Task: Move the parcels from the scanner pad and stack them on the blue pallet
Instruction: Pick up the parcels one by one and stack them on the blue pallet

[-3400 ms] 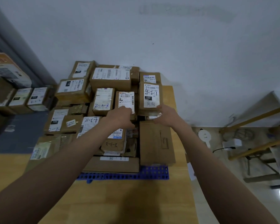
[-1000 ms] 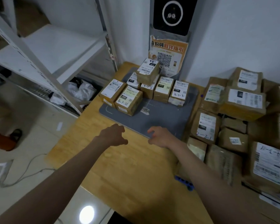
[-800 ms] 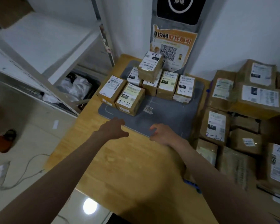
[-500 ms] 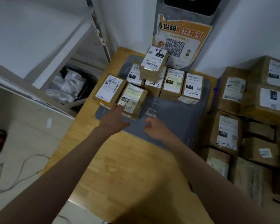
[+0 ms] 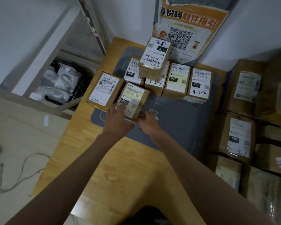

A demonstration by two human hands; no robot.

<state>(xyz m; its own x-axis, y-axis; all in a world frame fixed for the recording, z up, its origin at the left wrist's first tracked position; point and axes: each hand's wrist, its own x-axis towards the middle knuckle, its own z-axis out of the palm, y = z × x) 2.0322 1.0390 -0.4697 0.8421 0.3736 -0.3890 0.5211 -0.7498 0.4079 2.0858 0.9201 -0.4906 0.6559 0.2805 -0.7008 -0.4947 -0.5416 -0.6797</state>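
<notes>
The parcel marked 4-3-21 lies at the near left corner of the grey scanner pad, directly ahead of both hands, its long axis running away from the person toward the other parcels. The left hand rests on its near left edge, fingers spread loosely over the handwritten number; the right hand touches its near right corner with fingers curling in. Neither hand looks closed round the box yet, though the fingertips are hidden behind the knuckles, so the contact is a judgement. Both hands are about equally near, one to each side, which suits a two-handed lift. Touching this parcel on the left is the parcel with the long white label; behind it stands a row of parcels, with the 070 parcel stacked on top. The stacked parcels at the right are cut off by the frame, and no blue pallet shows beneath them here. The wooden surface carries the pad.
</notes>
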